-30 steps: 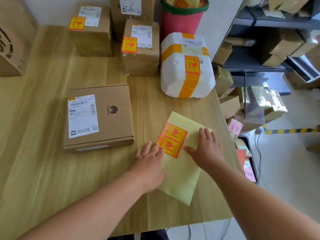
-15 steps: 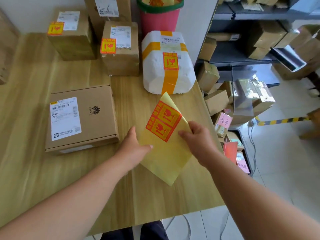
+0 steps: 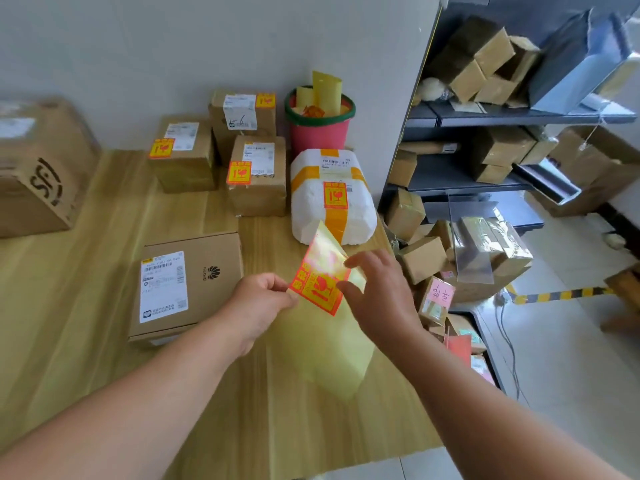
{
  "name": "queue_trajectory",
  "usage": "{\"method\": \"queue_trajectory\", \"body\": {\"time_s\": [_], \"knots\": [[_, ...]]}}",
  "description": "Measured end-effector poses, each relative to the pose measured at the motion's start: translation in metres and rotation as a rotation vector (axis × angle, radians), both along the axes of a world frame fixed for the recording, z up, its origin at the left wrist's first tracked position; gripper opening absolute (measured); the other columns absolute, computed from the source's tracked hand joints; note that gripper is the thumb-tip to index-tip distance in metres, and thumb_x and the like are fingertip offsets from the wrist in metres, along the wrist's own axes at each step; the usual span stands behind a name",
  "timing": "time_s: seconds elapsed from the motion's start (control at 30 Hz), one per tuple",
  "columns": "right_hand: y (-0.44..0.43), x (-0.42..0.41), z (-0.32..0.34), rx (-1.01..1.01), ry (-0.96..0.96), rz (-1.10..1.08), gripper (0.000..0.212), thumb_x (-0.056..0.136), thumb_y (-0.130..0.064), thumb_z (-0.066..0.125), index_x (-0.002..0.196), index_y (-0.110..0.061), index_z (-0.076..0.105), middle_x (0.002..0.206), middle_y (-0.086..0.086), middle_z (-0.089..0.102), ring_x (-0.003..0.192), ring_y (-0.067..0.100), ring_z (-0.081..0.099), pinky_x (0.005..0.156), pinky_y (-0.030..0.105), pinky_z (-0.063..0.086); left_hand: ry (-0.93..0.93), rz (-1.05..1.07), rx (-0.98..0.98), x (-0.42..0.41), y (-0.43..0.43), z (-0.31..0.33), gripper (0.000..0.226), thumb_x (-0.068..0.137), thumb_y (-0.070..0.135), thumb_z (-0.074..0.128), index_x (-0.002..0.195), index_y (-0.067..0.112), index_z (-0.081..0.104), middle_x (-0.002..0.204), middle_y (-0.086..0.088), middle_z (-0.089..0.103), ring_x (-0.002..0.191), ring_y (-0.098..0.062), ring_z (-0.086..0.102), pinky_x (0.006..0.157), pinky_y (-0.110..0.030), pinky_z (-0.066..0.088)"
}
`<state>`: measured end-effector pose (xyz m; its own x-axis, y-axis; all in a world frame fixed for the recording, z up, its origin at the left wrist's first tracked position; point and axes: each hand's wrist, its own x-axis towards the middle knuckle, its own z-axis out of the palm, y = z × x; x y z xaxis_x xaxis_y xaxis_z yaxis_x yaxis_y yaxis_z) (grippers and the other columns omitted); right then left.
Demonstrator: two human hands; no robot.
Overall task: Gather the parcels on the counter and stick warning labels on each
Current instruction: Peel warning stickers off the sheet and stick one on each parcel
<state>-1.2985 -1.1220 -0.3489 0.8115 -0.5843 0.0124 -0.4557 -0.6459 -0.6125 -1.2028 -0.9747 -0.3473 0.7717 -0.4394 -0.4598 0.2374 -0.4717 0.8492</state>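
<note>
Two hands pinch: left hand (image 3: 258, 303) the warning label (image 3: 317, 289), right hand (image 3: 381, 299) its backing sheet (image 3: 336, 348) (yellow sheets (image 3: 325, 90) inside the bucket (image 3: 318, 135)).

Pale wall (image 3: 173, 46), dark metal shelving (image 3: 519, 116), light tiled floor (image 3: 571, 358).

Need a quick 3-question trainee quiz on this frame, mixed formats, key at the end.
1. True or false: the flat brown box already bears a warning sticker.
2. The left hand pinches: A) the label sheet, B) a tape roll, C) the pink bucket.
3. Fill in: ___ parcels on the counter show an orange warning label.
Key: 1 false; 2 A; 3 four.
</note>
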Motion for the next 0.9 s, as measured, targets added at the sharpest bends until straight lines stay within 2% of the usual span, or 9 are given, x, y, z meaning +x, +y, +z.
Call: {"method": "queue_trajectory", "body": {"time_s": [0.07, 0.2, 0.23, 0.37, 0.47, 0.6, 0.8, 0.9], "knots": [[0.018, 0.006, 0.011, 0.084, -0.061, 0.115, 0.018, 0.087, -0.029, 0.067, 0.104, -0.024, 0.065, 0.111, -0.008, 0.059, 0.099, 0.013, 0.056, 0.086, 0.031, 0.045, -0.037, -0.017, -0.022, -0.003, -0.001, 0.013, 0.003, 0.084, 0.008, 0.068, 0.085, 0.009, 0.065, 0.071, 0.001, 0.058, 0.066, -0.011, 0.047, 0.059, -0.021, 0.034], [0.033, 0.016, 0.02, 0.076, -0.055, 0.17, 0.017, 0.088, -0.034, 0.063, 0.102, -0.026, 0.066, 0.104, -0.009, 0.064, 0.095, 0.011, 0.058, 0.077, 0.027, 0.045, -0.077, -0.044, -0.069, -0.009, -0.006, 0.031, 0.012, 0.086, 0.004, 0.063, 0.081, 0.014, 0.065, 0.047, 0.015, 0.053, 0.043, 0.004, 0.044, 0.044, -0.01, 0.032], [0.034, 0.017, 0.022, 0.087, -0.062, 0.17, 0.016, 0.089, -0.034, 0.062, 0.102, -0.026, 0.065, 0.103, -0.009, 0.064, 0.094, 0.011, 0.059, 0.076, 0.027, 0.046, -0.102, -0.049, -0.062, -0.009, -0.006, 0.034, 0.016, 0.087, 0.003, 0.061, 0.078, 0.016, 0.065, 0.046, 0.015, 0.053, 0.043, 0.004, 0.044, 0.044, -0.009, 0.032], [0.032, 0.015, 0.029, 0.072, -0.058, 0.195, 0.013, 0.09, -0.03, 0.06, 0.102, -0.024, 0.064, 0.101, -0.006, 0.066, 0.092, 0.014, 0.061, 0.08, 0.034, 0.051, -0.158, -0.066, -0.039, -0.012, -0.006, 0.042, 0.022, 0.087, 0.003, 0.061, 0.075, 0.021, 0.066, 0.061, 0.008, 0.059, 0.058, -0.004, 0.05, 0.056, -0.017, 0.038], [0.029, 0.012, 0.033, 0.065, -0.057, 0.183, 0.015, 0.092, -0.026, 0.058, 0.104, -0.023, 0.065, 0.103, -0.005, 0.067, 0.094, 0.014, 0.06, 0.082, 0.033, 0.05, -0.193, -0.077, -0.033, -0.014, -0.007, 0.046, 0.016, 0.085, 0.004, 0.065, 0.077, 0.018, 0.068, 0.077, -0.001, 0.067, 0.075, -0.012, 0.058, 0.07, -0.022, 0.044], [0.026, 0.008, 0.033, 0.15, -0.053, 0.139, 0.014, 0.092, -0.023, 0.057, 0.102, -0.022, 0.067, 0.097, -0.005, 0.068, 0.091, 0.014, 0.061, 0.079, 0.031, 0.051, -0.243, -0.102, -0.024, -0.015, -0.01, 0.046, 0.01, 0.083, 0.002, 0.065, 0.081, 0.012, 0.069, 0.079, -0.005, 0.067, 0.075, -0.015, 0.058, 0.072, -0.025, 0.047], [0.018, 0.007, 0.033, 0.232, -0.058, 0.112, 0.012, 0.094, -0.021, 0.054, 0.094, -0.024, 0.066, 0.078, -0.009, 0.061, 0.076, 0.014, 0.059, 0.067, 0.029, 0.047, -0.256, -0.125, -0.024, -0.013, -0.015, 0.038, 0.016, 0.084, 0.004, 0.063, 0.082, 0.018, 0.068, 0.082, -0.003, 0.065, 0.079, -0.015, 0.058, 0.076, -0.028, 0.046], [0.013, 0.007, 0.028, 0.261, -0.055, 0.085, 0.012, 0.094, -0.021, 0.051, 0.089, -0.023, 0.062, 0.07, -0.012, 0.055, 0.067, 0.012, 0.053, 0.057, 0.026, 0.04, -0.263, -0.121, -0.012, -0.014, -0.018, 0.034, 0.016, 0.085, 0.004, 0.062, 0.084, 0.018, 0.067, 0.086, -0.002, 0.065, 0.08, -0.014, 0.058, 0.072, -0.022, 0.046]]}}
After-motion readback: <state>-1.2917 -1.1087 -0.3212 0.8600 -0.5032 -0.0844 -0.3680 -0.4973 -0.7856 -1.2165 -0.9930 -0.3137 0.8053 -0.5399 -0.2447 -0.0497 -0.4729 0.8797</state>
